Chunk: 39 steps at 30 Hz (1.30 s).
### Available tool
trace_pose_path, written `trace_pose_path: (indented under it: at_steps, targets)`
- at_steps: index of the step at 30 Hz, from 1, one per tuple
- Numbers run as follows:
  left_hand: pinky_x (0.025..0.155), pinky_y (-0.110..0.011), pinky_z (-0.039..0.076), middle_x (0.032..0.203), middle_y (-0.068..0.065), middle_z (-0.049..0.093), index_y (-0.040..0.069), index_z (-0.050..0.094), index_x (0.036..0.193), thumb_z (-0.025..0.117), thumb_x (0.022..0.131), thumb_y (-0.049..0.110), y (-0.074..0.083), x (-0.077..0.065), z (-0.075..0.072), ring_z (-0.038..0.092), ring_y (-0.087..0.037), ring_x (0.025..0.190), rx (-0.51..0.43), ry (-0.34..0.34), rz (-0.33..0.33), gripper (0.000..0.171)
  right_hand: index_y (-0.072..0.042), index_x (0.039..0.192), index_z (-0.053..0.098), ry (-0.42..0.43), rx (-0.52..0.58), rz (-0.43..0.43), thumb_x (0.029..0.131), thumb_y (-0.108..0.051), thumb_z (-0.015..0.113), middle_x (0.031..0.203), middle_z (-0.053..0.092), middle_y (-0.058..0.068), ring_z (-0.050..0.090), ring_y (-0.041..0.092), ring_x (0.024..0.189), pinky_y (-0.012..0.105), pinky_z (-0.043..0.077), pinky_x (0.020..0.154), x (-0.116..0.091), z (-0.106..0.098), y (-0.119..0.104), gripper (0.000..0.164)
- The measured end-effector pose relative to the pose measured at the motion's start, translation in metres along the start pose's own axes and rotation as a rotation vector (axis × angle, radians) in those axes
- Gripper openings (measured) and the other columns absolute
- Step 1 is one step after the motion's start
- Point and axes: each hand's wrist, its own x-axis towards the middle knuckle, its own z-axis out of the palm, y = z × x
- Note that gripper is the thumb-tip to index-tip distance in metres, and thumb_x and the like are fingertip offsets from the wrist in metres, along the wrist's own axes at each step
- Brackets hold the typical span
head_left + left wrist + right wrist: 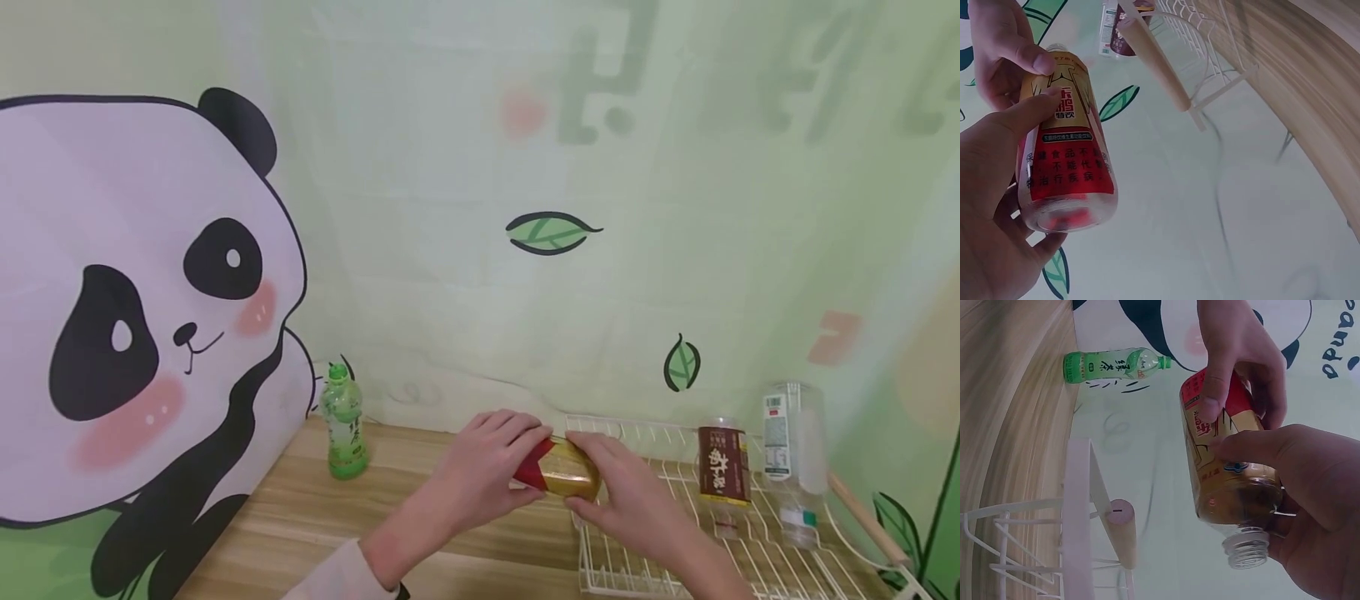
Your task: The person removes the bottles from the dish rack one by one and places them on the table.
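A clear plastic drink bottle (572, 469) with a red and gold label lies on its side between both hands in the head view. My left hand (491, 462) grips its red base end, the thumb along the label. At the gold end my right hand (626, 492) holds it, thumb and fingers around the bottle near the shoulder. The right wrist view shows the bare threaded neck (1246, 550) with no cap on it, pointing down. In the left wrist view the bottle's clear base (1069, 212) faces the camera.
A green tea bottle (346, 429) stands at the back left of the wooden table (300, 533). To the right is a white wire rack (622, 567) with a wooden handle (866, 517). A brown-labelled bottle (723, 462) and a clear bottle (810, 442) are in the rack.
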Motion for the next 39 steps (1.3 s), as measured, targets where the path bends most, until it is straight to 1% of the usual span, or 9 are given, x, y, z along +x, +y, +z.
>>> trace_pose_path:
  at_steps: [4,9,18,24,29,32,33,36,39]
  targets:
    - [0.107,-0.036,0.052,0.135,0.005,0.065,0.017,0.064,0.141,0.09,0.081,0.054,0.001,0.0,0.0,0.06,-0.016,0.124,-0.016,-0.009,-0.017,0.075,-0.008,0.145,0.06,0.032,0.004,0.002,0.081,-0.022,0.095,0.135,0.067,0.007,0.066,0.024,0.115,0.045,0.061,0.09,0.0,0.003,-0.001,0.074]
    - [0.106,-0.035,0.054,0.134,0.005,0.065,0.017,0.064,0.141,0.09,0.081,0.053,0.001,0.0,0.0,0.062,-0.015,0.122,-0.042,-0.035,-0.038,0.074,-0.009,0.144,0.061,0.062,0.017,-0.023,0.081,-0.023,0.095,0.135,0.067,0.005,0.066,0.022,0.113,0.042,0.062,0.088,0.0,0.005,-0.001,0.073]
    - [0.101,-0.035,0.056,0.133,0.003,0.064,0.014,0.064,0.141,0.089,0.083,0.053,0.001,-0.003,0.005,0.063,-0.016,0.118,-0.088,-0.093,-0.06,0.074,-0.01,0.143,0.063,0.025,0.039,-0.021,0.083,-0.026,0.094,0.137,0.066,0.004,0.067,0.024,0.116,0.045,0.061,0.089,0.0,0.009,0.001,0.069]
    - [0.101,-0.034,0.055,0.136,0.002,0.061,0.015,0.062,0.144,0.087,0.085,0.052,0.002,-0.003,0.009,0.059,-0.018,0.12,-0.081,-0.124,-0.064,0.074,-0.009,0.142,0.063,0.035,0.031,-0.035,0.082,-0.026,0.094,0.136,0.067,0.005,0.068,0.025,0.115,0.045,0.062,0.089,0.0,0.012,0.004,0.069]
    - [0.101,-0.031,0.055,0.137,0.002,0.06,0.014,0.06,0.146,0.087,0.086,0.05,0.003,-0.004,0.014,0.057,-0.018,0.12,-0.079,-0.164,-0.074,0.074,-0.009,0.144,0.062,0.001,0.013,0.001,0.083,-0.027,0.094,0.137,0.066,0.007,0.066,0.028,0.119,0.049,0.061,0.092,-0.001,0.017,0.006,0.071]
    - [0.099,-0.03,0.055,0.137,0.001,0.059,0.014,0.06,0.146,0.088,0.086,0.048,0.002,-0.005,0.016,0.056,-0.018,0.119,-0.091,-0.176,-0.09,0.075,-0.01,0.144,0.06,-0.01,-0.002,0.003,0.083,-0.029,0.094,0.138,0.065,0.008,0.065,0.029,0.12,0.051,0.06,0.094,-0.001,0.018,0.006,0.072]
    - [0.099,-0.029,0.055,0.136,0.001,0.059,0.013,0.06,0.146,0.088,0.086,0.047,0.002,-0.005,0.016,0.056,-0.018,0.119,-0.091,-0.174,-0.094,0.075,-0.01,0.145,0.06,-0.007,-0.004,0.002,0.083,-0.03,0.093,0.138,0.065,0.008,0.064,0.029,0.121,0.051,0.06,0.095,-0.001,0.017,0.007,0.073]
    - [0.097,-0.029,0.055,0.134,0.0,0.057,0.013,0.059,0.147,0.088,0.087,0.044,-0.001,-0.007,0.019,0.054,-0.019,0.118,-0.099,-0.169,-0.11,0.073,-0.008,0.147,0.058,0.036,0.021,-0.023,0.087,-0.034,0.09,0.142,0.063,0.011,0.062,0.033,0.127,0.055,0.059,0.097,-0.003,0.011,0.01,0.074]
    - [0.097,-0.031,0.054,0.132,-0.002,0.056,0.012,0.058,0.148,0.088,0.087,0.04,-0.006,-0.01,0.022,0.053,-0.02,0.116,-0.113,-0.156,-0.131,0.073,-0.007,0.151,0.054,0.086,0.06,-0.017,0.09,-0.038,0.086,0.147,0.059,0.014,0.057,0.038,0.134,0.058,0.055,0.101,-0.004,0.001,0.016,0.076]
